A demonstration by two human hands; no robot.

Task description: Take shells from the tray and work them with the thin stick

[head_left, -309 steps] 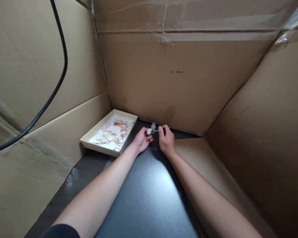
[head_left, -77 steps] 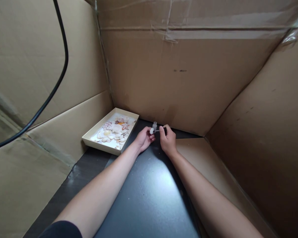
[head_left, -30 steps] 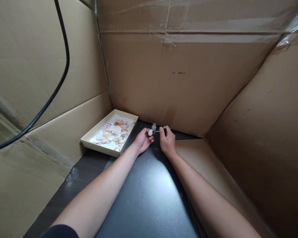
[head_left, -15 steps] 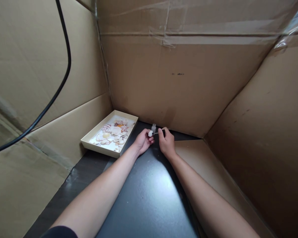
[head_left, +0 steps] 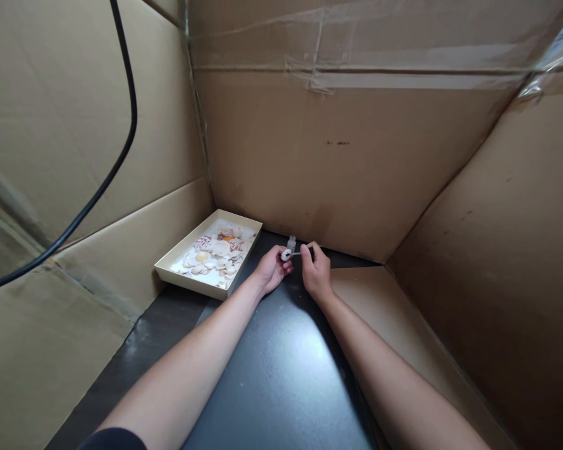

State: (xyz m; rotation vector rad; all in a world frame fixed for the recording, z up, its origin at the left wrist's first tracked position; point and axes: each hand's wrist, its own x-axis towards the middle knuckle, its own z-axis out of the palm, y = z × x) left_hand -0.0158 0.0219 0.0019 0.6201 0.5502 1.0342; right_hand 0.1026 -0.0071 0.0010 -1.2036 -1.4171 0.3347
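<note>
Seashell [head_left: 284,256], small and white, sits clamped between left hand [head_left: 271,270] fingers; right hand [head_left: 316,270] fingers pinch a thin stick [head_left: 296,254] pointed at it.

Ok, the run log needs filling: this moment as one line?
left hand: holds small white object | right hand: holds thin stick, pointed at object | bottle: behind object | tray: left of hands, shells inside

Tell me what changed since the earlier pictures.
A dark spot now shows nearer the middle of the small white object in the left hand; whether the object or the thin stick moved is too small to tell. The right hand still holds the stick; nothing was let go; bottle and tray stayed put.
</note>
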